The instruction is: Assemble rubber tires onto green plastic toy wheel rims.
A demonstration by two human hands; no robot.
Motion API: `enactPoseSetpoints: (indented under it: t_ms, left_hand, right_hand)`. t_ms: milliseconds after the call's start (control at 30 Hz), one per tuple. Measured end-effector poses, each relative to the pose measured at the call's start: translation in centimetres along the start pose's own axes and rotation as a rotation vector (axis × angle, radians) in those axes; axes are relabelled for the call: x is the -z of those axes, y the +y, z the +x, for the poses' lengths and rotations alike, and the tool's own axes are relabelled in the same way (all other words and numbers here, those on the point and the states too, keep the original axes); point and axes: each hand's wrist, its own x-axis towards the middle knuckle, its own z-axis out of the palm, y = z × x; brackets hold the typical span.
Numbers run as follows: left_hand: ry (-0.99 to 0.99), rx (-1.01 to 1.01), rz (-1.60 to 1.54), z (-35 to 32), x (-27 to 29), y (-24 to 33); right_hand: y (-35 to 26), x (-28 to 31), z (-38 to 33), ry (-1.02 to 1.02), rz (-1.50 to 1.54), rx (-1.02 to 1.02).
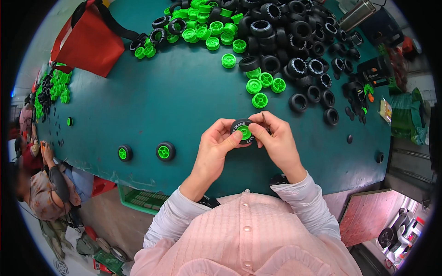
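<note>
Between my two hands, just above the near part of the table, is a small toy wheel (244, 130): a black tyre with pale lettering around a bright green hub. My left hand (216, 140) grips its left side, with the thumb against the green hub. On the other side my right hand (275, 138) pinches the tyre, its thumb pressing near the hub's edge. The fingertips behind the wheel are hidden. To the left, two wheels with green hubs, one larger (165, 151) and one smaller (124, 152), lie on the table.
Loose green hubs (212, 43) and a big heap of black tyres (301, 30) cover the far side of the green table (152, 101). A red bag (94, 43) stands at far left. A co-worker (50, 188) sits at the left end. A green crate (142, 200) is below the near edge.
</note>
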Motion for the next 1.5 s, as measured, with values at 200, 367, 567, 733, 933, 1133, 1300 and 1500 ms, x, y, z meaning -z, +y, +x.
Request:
enactPoseSetpoints:
  t_ms: [200, 367, 567, 733, 933, 1133, 1300, 1500]
  left_hand:
    - [0.024, -0.14, 0.167, 0.4, 0.5, 0.6]
    - [0.015, -0.195, 0.321, -0.4, -0.1, 1.5]
    - [-0.054, -0.133, 0.146, -0.6, 0.6, 1.1]
    - [0.002, 0.027, -0.217, 0.4, 0.0, -0.5]
    - [-0.042, -0.173, 0.289, 0.2, -0.3, 1.5]
    - [-0.041, -0.14, 0.167, -0.2, 0.3, 1.1]
    - [-0.067, 0.005, -0.107, 0.1, 0.5, -0.2]
    - [0.033, -0.025, -0.069, 0.2, -1.0, 0.7]
  right_hand:
    - [-1.2, -1.1, -1.3, 0.068, -0.171, 0.096]
    - [-0.8, -1.5, -1.5, 0.137, -0.293, 0.232]
    - [-1.6, 0.1, -0.7, -0.072, 0.134, -0.102]
    - [-0.6, -0.4, -0.2, 0.027, -0.08, 0.036]
    - [-1.9, -0.6, -1.3, 0.12, -0.292, 0.165]
    - [-1.3, -0.9, -1.6, 0.115, -0.14, 0.096]
    - [-1.7, 0.7, 0.1, -0.055, 0.115, -0.128]
    - [-0.6, -0.3, -1.3, 0.059, -0.124, 0.095]
